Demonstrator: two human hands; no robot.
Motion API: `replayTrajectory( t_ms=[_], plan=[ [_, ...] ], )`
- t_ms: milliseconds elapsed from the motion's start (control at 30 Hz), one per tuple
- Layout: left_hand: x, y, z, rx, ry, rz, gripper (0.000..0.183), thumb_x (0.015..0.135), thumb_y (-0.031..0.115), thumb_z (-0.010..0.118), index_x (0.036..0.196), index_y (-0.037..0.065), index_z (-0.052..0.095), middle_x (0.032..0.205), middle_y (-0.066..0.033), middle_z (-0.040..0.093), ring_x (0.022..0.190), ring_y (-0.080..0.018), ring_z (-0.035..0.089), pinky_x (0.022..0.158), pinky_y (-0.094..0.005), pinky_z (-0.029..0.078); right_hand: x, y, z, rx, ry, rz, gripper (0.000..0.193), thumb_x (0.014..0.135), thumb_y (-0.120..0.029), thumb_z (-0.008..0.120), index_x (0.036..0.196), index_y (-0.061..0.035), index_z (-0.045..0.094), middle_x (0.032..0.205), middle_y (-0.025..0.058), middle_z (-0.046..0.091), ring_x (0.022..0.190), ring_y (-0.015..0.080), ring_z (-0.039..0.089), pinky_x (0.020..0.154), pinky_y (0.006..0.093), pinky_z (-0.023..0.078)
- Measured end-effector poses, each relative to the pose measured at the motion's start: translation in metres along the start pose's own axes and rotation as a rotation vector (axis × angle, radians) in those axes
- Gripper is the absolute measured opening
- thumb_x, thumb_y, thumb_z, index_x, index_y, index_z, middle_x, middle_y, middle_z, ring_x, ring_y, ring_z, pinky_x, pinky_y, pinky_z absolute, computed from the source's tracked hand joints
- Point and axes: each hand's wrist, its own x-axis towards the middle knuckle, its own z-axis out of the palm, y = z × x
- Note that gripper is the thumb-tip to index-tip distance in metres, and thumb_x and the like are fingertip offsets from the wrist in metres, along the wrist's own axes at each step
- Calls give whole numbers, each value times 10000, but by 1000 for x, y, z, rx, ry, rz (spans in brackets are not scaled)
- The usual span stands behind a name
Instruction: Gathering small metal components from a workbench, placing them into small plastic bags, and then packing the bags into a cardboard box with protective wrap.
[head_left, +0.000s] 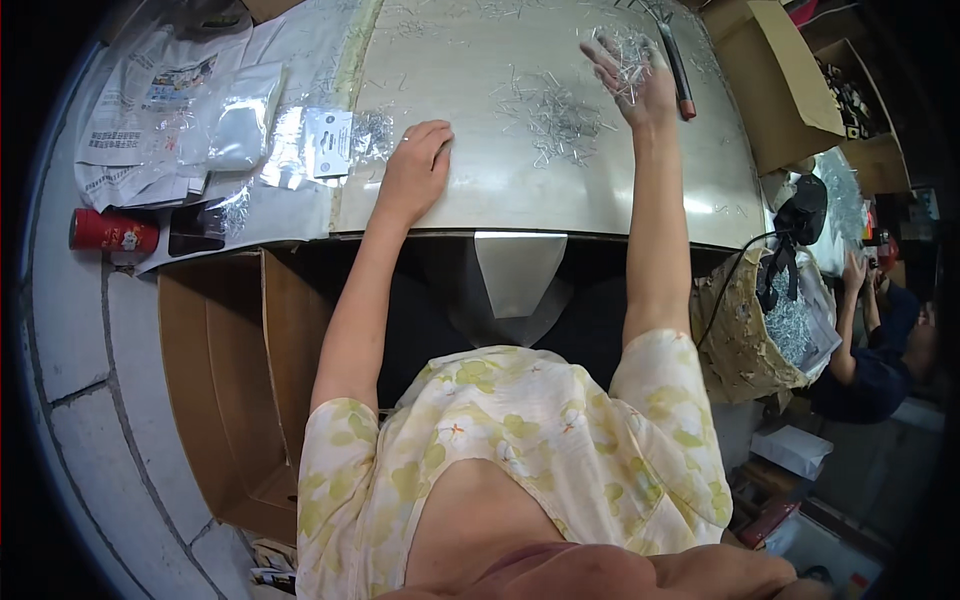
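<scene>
My right hand point(642, 88) is raised over the far right of the metal tabletop point(500, 200), palm up. A tangle of thin silvery metal pins point(630, 62) lies across its palm and fingers, which are loosely bent. My left hand point(418, 170) rests near the front edge, fingers lightly bent and nothing seen in it. Beside it lies a small clear bag point(373, 136) with pins in it and a white hang card point(328, 145). Between my hands a loose heap of the same pins point(562, 118) is spread on the metal.
A black stick with a red end point(680, 85) lies right of my right hand. Stacked clear bags point(245, 115) and newspaper point(135, 140) are at left, with a red can point(115, 231). Cardboard boxes point(215, 380) stand around. At right, a worn bin point(740, 325) holds pins; another person point(880, 350) works.
</scene>
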Motion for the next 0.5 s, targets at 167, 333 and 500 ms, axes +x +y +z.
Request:
replayTrajectory(
  t_ms=[167,333,500],
  plan=[
    [4,1,-1,15,-8,-16,225,815,-10,569,1035,-7,615,1140,-135,608,1088,-321,561,926,-374,461,27,-22,26,-8,82,76,415,966,-206,476,1307,-42,306,1229,199,457,1098,438,535,795,469,564],
    [8,1,3,41,22,49,212,789,-12,561,995,-3,613,1085,-124,601,1041,-322,567,879,-395,481,44,-33,-15,-156,43,-156,664,977,-162,454,1496,-54,53,1494,269,232,1289,534,365,971,630,469],
    [3,-1,2,83,8,50,220,784,-18,559,998,-2,608,1087,-129,594,1031,-329,565,870,-404,482,47,-22,-36,-510,535,107,598,934,-119,527,1474,-54,280,1483,194,338,1195,433,505,940,558,451]
  ],
)
